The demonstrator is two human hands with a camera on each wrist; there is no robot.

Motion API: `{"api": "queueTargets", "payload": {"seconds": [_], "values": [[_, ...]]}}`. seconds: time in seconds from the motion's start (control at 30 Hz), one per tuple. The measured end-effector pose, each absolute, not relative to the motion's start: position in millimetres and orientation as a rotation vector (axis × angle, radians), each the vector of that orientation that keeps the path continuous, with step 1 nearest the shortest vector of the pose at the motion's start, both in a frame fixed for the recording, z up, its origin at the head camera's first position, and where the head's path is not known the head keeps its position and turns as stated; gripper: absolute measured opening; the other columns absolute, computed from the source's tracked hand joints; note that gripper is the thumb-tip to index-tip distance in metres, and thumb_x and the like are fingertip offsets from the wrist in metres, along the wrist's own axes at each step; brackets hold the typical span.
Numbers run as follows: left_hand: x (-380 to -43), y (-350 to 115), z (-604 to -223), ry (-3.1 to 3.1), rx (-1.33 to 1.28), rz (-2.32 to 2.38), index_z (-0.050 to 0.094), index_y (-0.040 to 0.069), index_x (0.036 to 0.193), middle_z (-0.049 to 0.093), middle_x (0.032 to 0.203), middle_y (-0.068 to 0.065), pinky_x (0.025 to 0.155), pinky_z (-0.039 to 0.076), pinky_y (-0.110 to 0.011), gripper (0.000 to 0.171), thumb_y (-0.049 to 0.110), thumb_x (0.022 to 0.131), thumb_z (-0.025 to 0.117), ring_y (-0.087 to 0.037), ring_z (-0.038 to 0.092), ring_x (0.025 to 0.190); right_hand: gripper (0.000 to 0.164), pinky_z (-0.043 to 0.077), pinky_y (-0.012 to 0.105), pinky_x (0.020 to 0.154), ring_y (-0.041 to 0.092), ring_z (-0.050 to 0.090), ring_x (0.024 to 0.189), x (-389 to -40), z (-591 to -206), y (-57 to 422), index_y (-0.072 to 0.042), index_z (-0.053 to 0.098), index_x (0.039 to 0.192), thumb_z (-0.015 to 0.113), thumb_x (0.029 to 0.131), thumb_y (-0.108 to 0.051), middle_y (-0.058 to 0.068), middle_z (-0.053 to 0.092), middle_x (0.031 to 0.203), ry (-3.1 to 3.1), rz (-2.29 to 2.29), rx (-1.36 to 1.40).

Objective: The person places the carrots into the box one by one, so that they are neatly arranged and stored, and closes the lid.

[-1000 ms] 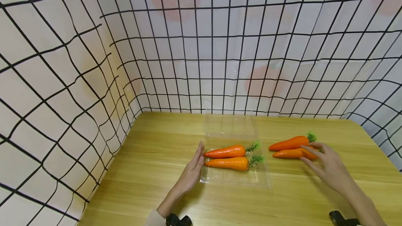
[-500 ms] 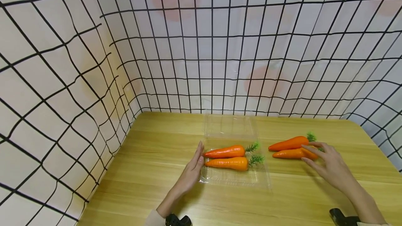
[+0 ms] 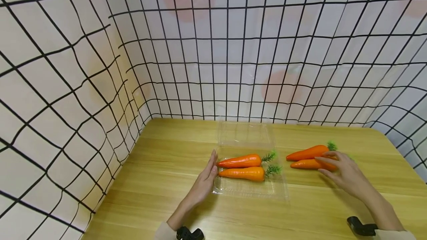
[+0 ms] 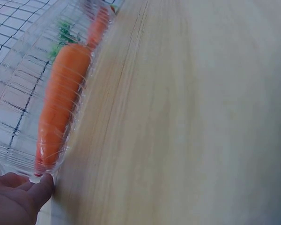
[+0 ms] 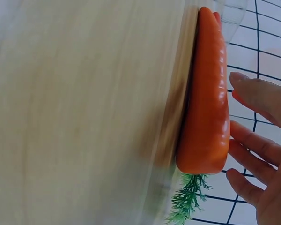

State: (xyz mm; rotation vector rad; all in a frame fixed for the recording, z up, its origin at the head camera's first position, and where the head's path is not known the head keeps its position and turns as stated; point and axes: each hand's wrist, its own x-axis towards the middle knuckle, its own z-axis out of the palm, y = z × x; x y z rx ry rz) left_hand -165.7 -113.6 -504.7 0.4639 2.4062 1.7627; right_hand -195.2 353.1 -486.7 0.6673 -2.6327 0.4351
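A clear plastic clamshell box (image 3: 248,189) lies with its lid raised toward the back. Inside it, side by side, are two toy carrots, the far carrot (image 3: 241,161) and the near carrot (image 3: 247,173), their green tops pointing right. Against the box's left end rests my left hand (image 3: 201,184), fingers straight in the head view. My right hand (image 3: 348,177) hovers over a loose orange carrot (image 5: 206,108), thumb and fingers spread apart in the right wrist view; contact is unclear. Just behind that carrot lies a second loose carrot (image 3: 308,153), its top partly covered by my fingers.
Black wire mesh (image 3: 233,51) with white sheeting behind it stands along the back and sides of the wooden table (image 3: 160,155). The box's transparent lid (image 3: 245,134) reaches close to the back mesh. Each wrist wears a black band.
My right hand has shifted slightly left over the near loose carrot. The head view has moved a little; the left hand stays at the box and the carrots keep their places.
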Motion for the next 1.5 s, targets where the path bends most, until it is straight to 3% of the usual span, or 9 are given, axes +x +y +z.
{"api": "queueTargets", "payload": {"seconds": [0.17,0.67,0.77,1.0,1.27,1.5], "values": [[-165.7,-113.1,-504.0,2.41,0.463,1.761,0.002,0.014,0.168,0.013,0.174,-0.013,0.128,0.02,-0.053,0.058,0.021,0.116,0.027,-0.032,0.017,0.16,0.044,0.048,0.06,0.079,0.039,0.057,0.105,-195.1,-489.5,354.5,-0.004,0.078,0.116,0.09,0.073,-0.008,0.02,0.067,0.117,-2.648,0.438,0.658],[-165.4,-113.4,-504.0,2.412,0.465,1.758,0.002,0.013,0.168,0.012,0.174,-0.013,0.129,0.02,-0.053,0.058,0.02,0.116,0.026,-0.032,0.017,0.16,0.034,0.052,0.049,0.069,0.034,0.063,0.094,-206.1,-495.6,359.0,-0.011,0.083,0.106,0.09,0.072,-0.013,0.014,0.071,0.109,-2.573,0.28,0.798],[-165.5,-113.5,-503.6,2.415,0.459,1.757,0.002,0.012,0.168,0.012,0.174,-0.013,0.129,0.019,-0.053,0.058,0.021,0.116,0.027,-0.032,0.017,0.16,0.03,0.052,0.048,0.069,0.034,0.063,0.092,-208.8,-495.3,359.1,-0.012,0.084,0.105,0.089,0.075,-0.013,0.015,0.072,0.108,-2.552,0.312,0.808],[-165.5,-112.8,-504.1,2.401,0.467,1.763,0.001,0.013,0.168,0.011,0.174,-0.015,0.129,0.019,-0.053,0.058,0.02,0.116,0.026,-0.033,0.016,0.16,0.03,0.044,0.03,0.064,0.021,0.057,0.085,-209.6,-494.1,357.3,-0.013,0.084,0.106,0.088,0.077,-0.01,0.007,0.07,0.098,-2.61,0.398,0.72],[-165.9,-112.3,-504.8,2.401,0.469,1.774,0.002,0.013,0.168,0.011,0.174,-0.015,0.129,0.019,-0.052,0.058,0.019,0.116,0.027,-0.033,0.016,0.16,0.024,0.047,0.029,0.066,0.027,0.061,0.093,-207.1,-491.2,357.6,-0.006,0.082,0.109,0.083,0.087,-0.015,0.013,0.07,0.108,-2.752,0.504,0.644],[-165.3,-112.8,-504.7,2.411,0.467,1.766,0.002,0.014,0.168,0.012,0.174,-0.016,0.128,0.02,-0.052,0.058,0.02,0.116,0.027,-0.033,0.017,0.16,0.025,0.046,0.025,0.062,0.023,0.062,0.086,-207.1,-489.9,359.3,-0.008,0.082,0.11,0.083,0.087,-0.014,0.012,0.073,0.106,-2.749,0.516,0.683]]}}
